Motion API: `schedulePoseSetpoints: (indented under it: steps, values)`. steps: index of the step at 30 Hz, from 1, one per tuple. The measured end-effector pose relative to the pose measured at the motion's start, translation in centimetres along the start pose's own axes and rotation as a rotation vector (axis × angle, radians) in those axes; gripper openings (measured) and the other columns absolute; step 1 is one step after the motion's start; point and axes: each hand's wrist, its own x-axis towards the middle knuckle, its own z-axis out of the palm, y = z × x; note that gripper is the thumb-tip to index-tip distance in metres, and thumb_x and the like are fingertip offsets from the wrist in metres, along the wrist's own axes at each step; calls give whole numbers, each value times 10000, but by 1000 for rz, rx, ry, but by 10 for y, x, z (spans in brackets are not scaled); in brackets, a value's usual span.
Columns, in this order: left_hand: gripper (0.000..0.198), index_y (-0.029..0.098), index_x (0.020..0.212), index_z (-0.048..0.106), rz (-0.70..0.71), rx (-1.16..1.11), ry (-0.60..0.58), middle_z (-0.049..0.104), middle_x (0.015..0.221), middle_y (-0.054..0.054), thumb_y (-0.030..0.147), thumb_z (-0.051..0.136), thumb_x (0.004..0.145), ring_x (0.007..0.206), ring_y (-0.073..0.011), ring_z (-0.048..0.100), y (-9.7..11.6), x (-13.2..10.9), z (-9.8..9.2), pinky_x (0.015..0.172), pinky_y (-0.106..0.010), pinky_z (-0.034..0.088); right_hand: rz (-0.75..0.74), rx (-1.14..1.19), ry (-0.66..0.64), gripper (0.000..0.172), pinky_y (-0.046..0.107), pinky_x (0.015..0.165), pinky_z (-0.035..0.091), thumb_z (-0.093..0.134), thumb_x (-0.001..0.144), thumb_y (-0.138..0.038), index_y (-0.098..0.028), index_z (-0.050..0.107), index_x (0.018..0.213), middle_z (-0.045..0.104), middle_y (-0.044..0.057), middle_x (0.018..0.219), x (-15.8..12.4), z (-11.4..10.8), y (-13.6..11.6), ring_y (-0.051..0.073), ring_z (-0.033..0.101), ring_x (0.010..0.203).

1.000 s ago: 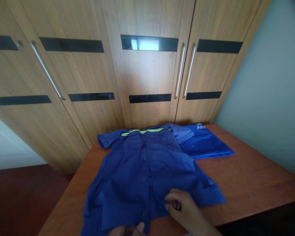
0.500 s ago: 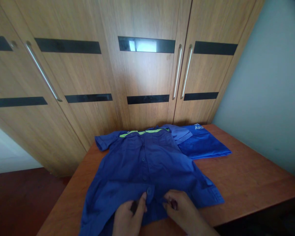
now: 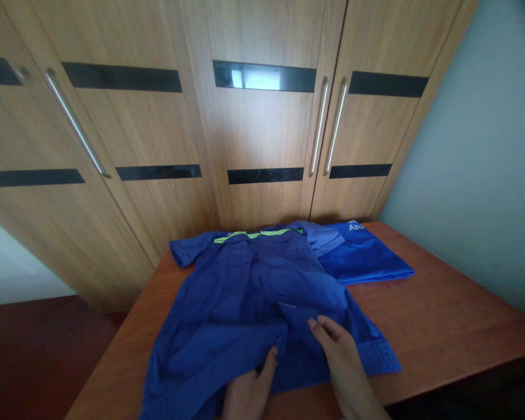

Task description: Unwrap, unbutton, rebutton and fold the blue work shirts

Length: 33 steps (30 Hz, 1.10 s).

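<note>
A blue short-sleeved shirt (image 3: 227,303) lies spread on a reddish-brown table (image 3: 441,315). The left hand (image 3: 249,391) pinches one raised front flap (image 3: 245,344) beside a button (image 3: 279,340); a loose pinch could let it drop. The right hand (image 3: 339,344) pinches the opposite flap (image 3: 300,324); uneven pulling could drag the shirt's sleeve (image 3: 326,239) across the folded blue packet (image 3: 363,259) beneath.

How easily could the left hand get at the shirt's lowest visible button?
Yes, most likely: the left hand grips the shirt with its thumb beside the button, and no cloth covers it.
</note>
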Motion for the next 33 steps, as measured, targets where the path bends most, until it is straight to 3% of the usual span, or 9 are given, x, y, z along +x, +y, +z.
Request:
schedulePoseSetpoints:
  steps: [3, 9, 16, 19, 22, 25, 33]
  values:
    - [317, 232, 635, 708, 17, 86, -41, 730, 697, -60, 485, 583, 778, 831, -264, 697, -1, -1, 1, 918, -396, 509, -71, -72, 19, 329, 240, 588, 406, 666, 732, -497, -174, 627, 687, 552, -9, 648, -2, 6, 0, 146, 493, 635]
    - [312, 224, 820, 747, 99, 178, -33, 753, 851, -71, 474, 561, 797, 883, -258, 696, -4, -2, 3, 937, -401, 507, -216, -312, -97, 262, 228, 547, 398, 635, 774, -416, -162, 679, 729, 515, -14, 604, -10, 18, 3, 132, 471, 585]
    - [418, 185, 880, 753, 79, 243, -100, 750, 900, -118, 508, 497, 815, 933, -290, 687, 5, -5, -1, 958, -439, 494, -288, -449, -191, 126, 215, 545, 412, 615, 751, -265, -180, 697, 793, 538, -19, 623, -13, 22, 3, 126, 506, 575]
    - [419, 191, 919, 747, 76, 215, -141, 753, 888, -104, 511, 495, 820, 972, -273, 677, 7, -7, -2, 966, -399, 494, -297, -487, -197, 119, 217, 552, 408, 595, 751, -256, -183, 677, 798, 525, -24, 623, -12, 21, 1, 126, 500, 577]
    - [400, 210, 878, 751, 62, 164, -162, 756, 873, -90, 508, 489, 831, 931, -250, 689, 6, -7, -2, 950, -364, 505, -297, -499, -214, 110, 220, 569, 413, 586, 752, -250, -187, 663, 797, 529, -25, 632, -11, 20, 0, 129, 508, 595]
    - [417, 230, 754, 747, 5, 136, -188, 758, 836, -81, 521, 462, 845, 852, -257, 702, 7, -5, -2, 954, -407, 496, -283, -509, -217, 117, 218, 574, 410, 558, 761, -224, -181, 656, 808, 531, -26, 633, -10, 19, 1, 127, 511, 599]
    - [422, 230, 663, 733, 12, 137, -75, 755, 778, -82, 553, 504, 809, 812, -265, 703, 7, -4, -1, 924, -376, 504, -345, -577, -217, 145, 211, 546, 398, 517, 717, -141, -175, 638, 790, 503, -38, 596, -14, 20, 0, 116, 500, 559]
